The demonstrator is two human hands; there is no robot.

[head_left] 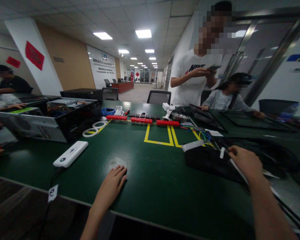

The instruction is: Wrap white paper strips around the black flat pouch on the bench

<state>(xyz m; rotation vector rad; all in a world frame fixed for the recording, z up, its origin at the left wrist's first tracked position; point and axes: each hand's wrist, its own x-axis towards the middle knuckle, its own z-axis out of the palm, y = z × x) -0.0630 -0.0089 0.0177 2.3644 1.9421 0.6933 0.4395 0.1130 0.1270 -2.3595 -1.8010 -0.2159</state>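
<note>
My left hand (113, 181) lies flat on the green tabletop with its fingers stretched out and nothing in them. At the right, my right hand (247, 163) is closed, thumb and fingers bent, at the edge of a black flat piece (210, 163) with pale strips along its edges. Its exact kind I cannot make out. Beyond it lie coloured wires (205, 135). Further from my left hand, to its left, a white power bank (71, 154) marked with a number rests on the table, its black cable hanging over the front edge.
An opened computer case (60, 116) stands at the left beside two white rings (93, 129). Red strips (141, 120), a blue tray (108, 111) and a metal bowl (180, 117) line the far side. Yellow tape (160, 143) marks the table (145, 173). Other people stand and sit around.
</note>
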